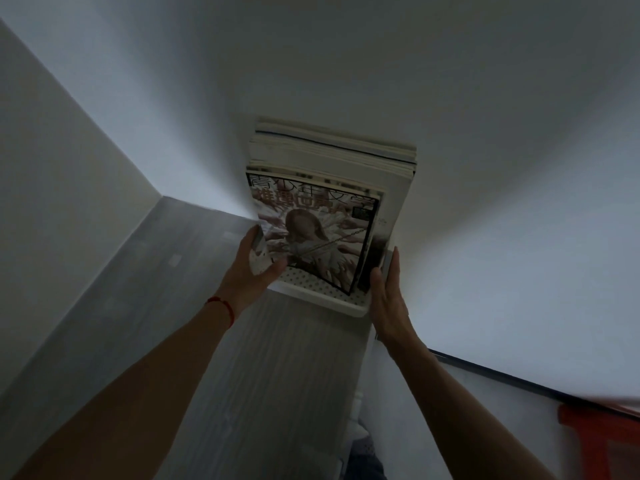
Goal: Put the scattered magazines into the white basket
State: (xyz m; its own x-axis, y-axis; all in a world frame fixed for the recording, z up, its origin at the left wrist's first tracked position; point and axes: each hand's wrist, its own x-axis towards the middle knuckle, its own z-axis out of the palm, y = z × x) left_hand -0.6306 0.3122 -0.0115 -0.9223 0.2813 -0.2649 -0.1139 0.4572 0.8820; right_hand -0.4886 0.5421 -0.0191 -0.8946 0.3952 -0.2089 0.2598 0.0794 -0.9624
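Basket: the white basket (313, 295), perforated, stands on the grey floor (145, 306) against the white wall (485, 168); only its near rim and dotted front panel show below the covers.
Magazines: a stack of magazines (332, 154) stands on edge inside the basket, packed toward the wall; the front magazine (313, 230), with a figure on its cover and large characters across the top, leans at the near side of the basket.
Left hand: the left hand (254, 268) grips the basket's left corner, thumb and fingers curled round the rim; a red string (223, 306) circles the wrist.
Right hand: the right hand (388, 289) lies with straight fingers flat along the basket's right side, pressing it; it closes on nothing.
Progress: the basket looks full and no loose magazine lies on the floor near it; by that reading the gathering is done or nearly so; whether others lie out of view cannot be told.
Left to do: probably only steadying or squaring the basket against the wall.
Elsewhere: a red-orange frame (599, 441) sits far to the right of the basket, near the bottom edge of the view.
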